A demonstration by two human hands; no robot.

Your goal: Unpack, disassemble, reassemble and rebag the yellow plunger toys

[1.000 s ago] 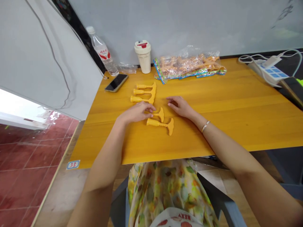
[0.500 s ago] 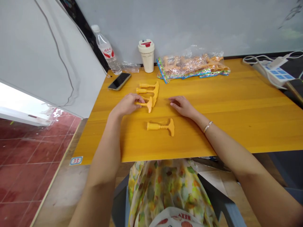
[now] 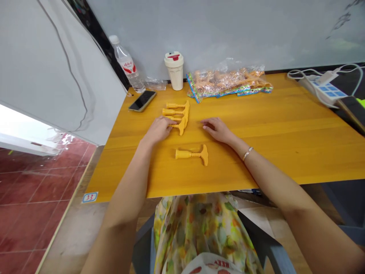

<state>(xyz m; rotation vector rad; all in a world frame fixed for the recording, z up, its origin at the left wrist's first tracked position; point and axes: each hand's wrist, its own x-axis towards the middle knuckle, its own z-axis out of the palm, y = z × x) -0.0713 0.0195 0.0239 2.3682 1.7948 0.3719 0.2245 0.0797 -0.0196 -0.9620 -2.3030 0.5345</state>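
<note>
There, the left hand [image 3: 160, 128] had fingers round a yellow T-shaped piece [image 3: 181, 126] by its row [image 3: 186, 109]; the right hand [image 3: 219, 130] lay loosely open. Phone [image 3: 142, 101], bottle [image 3: 127, 66], cup [image 3: 175, 73] and bagged pieces [image 3: 228, 82] crowded behind.

The number "33" is written in red on the blue-framed sticker [image 3: 90, 197] at the near left corner of the desk [image 3: 270, 152]. On the bottle [image 3: 135, 80], the red characters "娃哈哈" are printed across the label [image 3: 128, 67]; the smaller line beneath is too small to be read. Red capitals are seen upside down on the white item [image 3: 196, 263] at the bottom edge, but the word cannot be read surely. The dark handwriting [image 3: 342, 21] on the board [image 3: 256, 34] is illegible.
</note>
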